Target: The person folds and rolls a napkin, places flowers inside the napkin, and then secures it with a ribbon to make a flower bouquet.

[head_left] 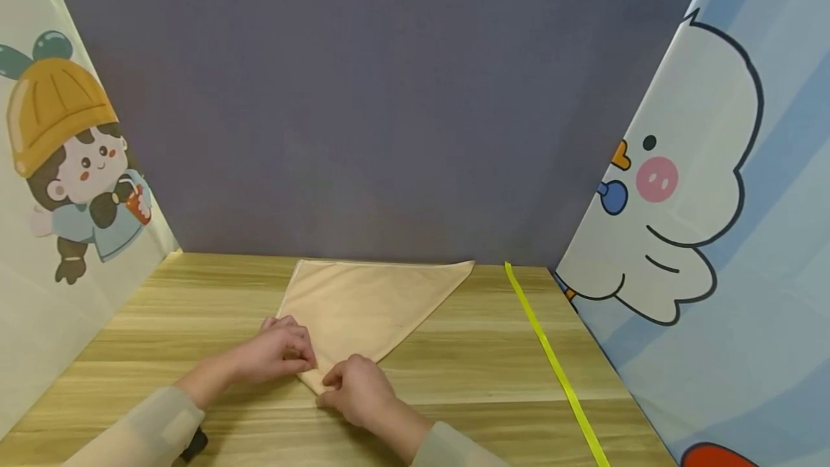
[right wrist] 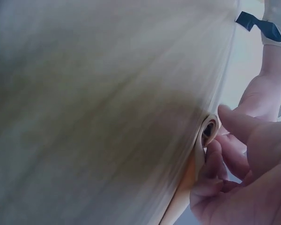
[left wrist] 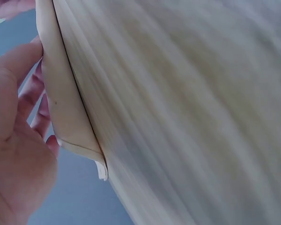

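Cloth (head_left: 363, 301) lies flat on the desk (head_left: 480, 359), with one long point toward 2 o'clock and its near corner toward 7 o'clock. Your left hand (head_left: 285, 348), at about 8 o'clock of the cloth, has its fingers curled on the edge, probably to prevent slipping. Your right hand (head_left: 362, 389), at 6 o'clock, pinches the rolled end (right wrist: 199, 152) between thumb and fingers; it seems you hold there so that the roll does not open. The yellow strip (head_left: 555, 366) lies well apart, at 4 o'clock, where it disturbs nothing
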A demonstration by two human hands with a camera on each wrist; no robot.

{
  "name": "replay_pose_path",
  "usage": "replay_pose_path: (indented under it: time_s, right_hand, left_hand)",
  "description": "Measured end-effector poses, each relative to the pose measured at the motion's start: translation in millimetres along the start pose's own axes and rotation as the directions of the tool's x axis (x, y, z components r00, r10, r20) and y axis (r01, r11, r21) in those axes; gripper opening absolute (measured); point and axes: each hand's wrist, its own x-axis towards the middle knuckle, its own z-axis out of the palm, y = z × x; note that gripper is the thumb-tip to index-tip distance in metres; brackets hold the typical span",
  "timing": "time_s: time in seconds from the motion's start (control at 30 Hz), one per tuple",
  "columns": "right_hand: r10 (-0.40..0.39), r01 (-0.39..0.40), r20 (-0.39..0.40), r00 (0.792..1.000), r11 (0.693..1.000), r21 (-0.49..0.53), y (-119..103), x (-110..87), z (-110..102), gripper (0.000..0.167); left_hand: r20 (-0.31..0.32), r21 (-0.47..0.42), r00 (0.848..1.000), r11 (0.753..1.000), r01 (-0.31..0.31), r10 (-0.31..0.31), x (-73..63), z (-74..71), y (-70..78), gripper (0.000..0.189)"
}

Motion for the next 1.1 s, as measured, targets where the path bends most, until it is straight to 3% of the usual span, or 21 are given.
replay_pose_path:
  time_s: [0.33,0.53,0.8,1.1]
  right_hand:
    - [-0.003,0.005,0.021,1.0,0.994,-0.106,-3,0.5,-1,0.012]
    - [-0.033,0.028,-0.023,0.999,0.982,-0.185,-4,-2.2,-1,0.012]
    - [0.007,-0.012,-0.047,0.999,0.994,-0.111,-4,-4.0,-2,0.005]
    - [-0.021,0.018,-0.042,0.999,0.998,-0.054,-1,-2.0,-2,0.007]
  left_hand:
    - [0.071,-0.074,0.997,0.997,0.002,0.004,-8.1,-3.9,-3.2,0.014]
    - [0.053,-0.055,0.999,0.998,0.002,0.001,-5.9,-5.6,-4.7,0.011]
    - [0.05,-0.08,0.997,0.995,0.065,-0.061,4.5,-2.6,-3.4,0.006]
    - [0.087,-0.138,0.989,0.981,0.134,-0.123,7.8,-2.7,-1.8,0.011]
